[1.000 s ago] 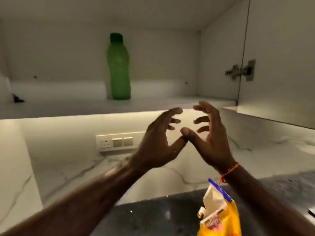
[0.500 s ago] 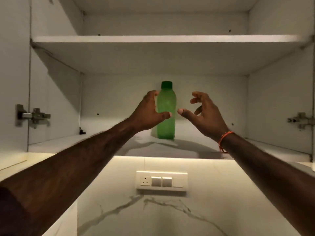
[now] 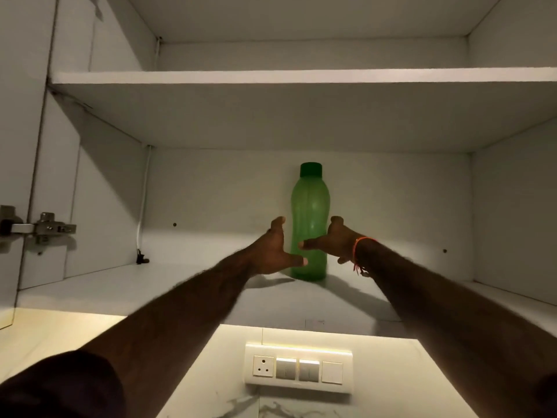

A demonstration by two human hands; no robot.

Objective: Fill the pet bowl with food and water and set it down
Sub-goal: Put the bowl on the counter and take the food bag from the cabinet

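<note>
White laminate cabinet walls [image 3: 316,188] enclose the scene, both doors swung open, with light coming up from under the cabinet floor. On the lower shelf [image 3: 90,285], towards the back, a translucent green plastic bottle with a darker green screw cap [image 3: 310,218] stands upright. Both hands flank it low down. The left hand [image 3: 275,251] is spread wide on the bottle's left side, fingers raised and slightly bent, the thumb stretched across the front of the bottle's lower body; whether the thumb touches the plastic cannot be told. The right hand [image 3: 334,241] is likewise spread on the right side, its thumb pointing left in front of the bottle and its fingers going behind or beside it; contact cannot be told either. Neither hand is closed round the bottle. A thin orange thread band [image 3: 358,251] circles the right wrist.

Above, a bare white upper shelf [image 3: 301,76] spans the cabinet. At the left edge a metal door hinge [image 3: 42,227] is fixed to the side panel, and a thin white cable [image 3: 143,200] runs down the inner left corner. Below the cabinet, a white switch plate with one socket and rocker switches [image 3: 298,369] sits on the lit marble-patterned wall [image 3: 241,405].
</note>
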